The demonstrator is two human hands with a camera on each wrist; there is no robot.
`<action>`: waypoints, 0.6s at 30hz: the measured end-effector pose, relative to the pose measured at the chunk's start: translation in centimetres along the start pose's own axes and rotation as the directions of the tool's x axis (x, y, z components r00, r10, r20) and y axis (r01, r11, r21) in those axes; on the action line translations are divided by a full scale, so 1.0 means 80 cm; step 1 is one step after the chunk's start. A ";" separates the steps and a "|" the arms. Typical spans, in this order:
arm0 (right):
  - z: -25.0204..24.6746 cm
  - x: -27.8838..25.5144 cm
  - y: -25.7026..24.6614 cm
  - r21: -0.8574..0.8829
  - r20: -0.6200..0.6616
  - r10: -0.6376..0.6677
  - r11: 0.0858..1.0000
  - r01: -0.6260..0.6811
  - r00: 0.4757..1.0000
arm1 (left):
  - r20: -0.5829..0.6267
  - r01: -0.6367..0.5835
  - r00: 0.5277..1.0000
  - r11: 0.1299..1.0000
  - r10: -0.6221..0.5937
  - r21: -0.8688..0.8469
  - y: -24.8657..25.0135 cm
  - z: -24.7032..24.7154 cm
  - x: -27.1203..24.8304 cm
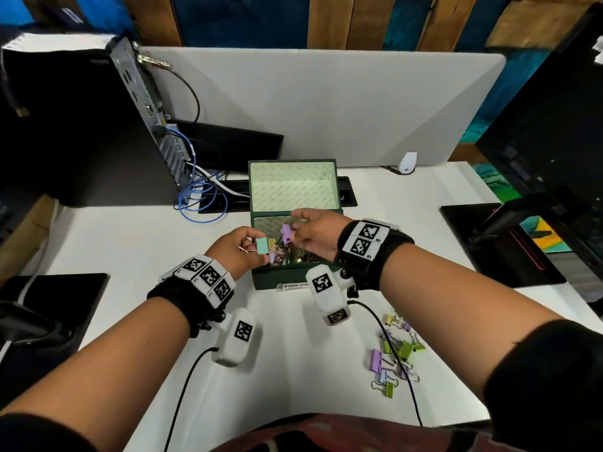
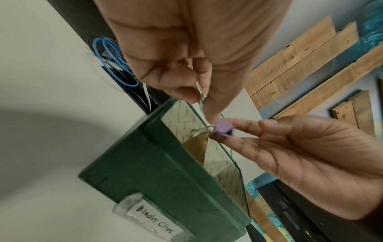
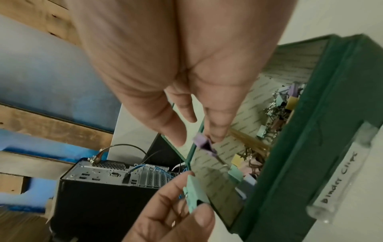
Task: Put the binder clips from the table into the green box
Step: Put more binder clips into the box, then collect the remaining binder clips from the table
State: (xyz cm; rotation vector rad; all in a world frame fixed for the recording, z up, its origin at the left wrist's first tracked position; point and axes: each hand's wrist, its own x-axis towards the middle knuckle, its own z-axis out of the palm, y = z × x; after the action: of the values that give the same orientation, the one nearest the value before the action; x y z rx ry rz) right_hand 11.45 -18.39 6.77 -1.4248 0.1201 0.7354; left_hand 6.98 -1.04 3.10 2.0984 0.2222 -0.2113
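The green box [image 1: 287,277] stands open at mid-table, with several coloured binder clips [image 1: 290,252] inside. My left hand [image 1: 253,249] is over the box's left edge and pinches a mint binder clip [image 1: 262,246] by its wire handles. My right hand [image 1: 292,231] hovers above the box and pinches a purple binder clip [image 1: 286,233]. In the right wrist view the purple clip [image 3: 202,144] sits between thumb and finger, with the mint clip [image 3: 194,190] below it. A loose pile of green and purple clips [image 1: 396,350] lies on the table at near right.
The box lid [image 1: 293,184] stands upright behind the box. A computer tower [image 1: 98,125] with blue cables [image 1: 199,203] is at back left, and a grey partition [image 1: 326,102] runs across the rear. Black pads lie at left [image 1: 55,305] and right [image 1: 489,243].
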 end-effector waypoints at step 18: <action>-0.163 -0.104 0.092 -0.771 -0.207 -0.146 0.633 -0.070 0.967 | 0.377 -0.315 0.901 0.920 0.213 0.232 0.039 0.065 -0.020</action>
State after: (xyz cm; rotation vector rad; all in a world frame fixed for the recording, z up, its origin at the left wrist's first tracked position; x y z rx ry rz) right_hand 5.64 -33.88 2.32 -2.3604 -0.0496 0.5775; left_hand 5.86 -7.18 3.41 2.3065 -0.3282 -0.4639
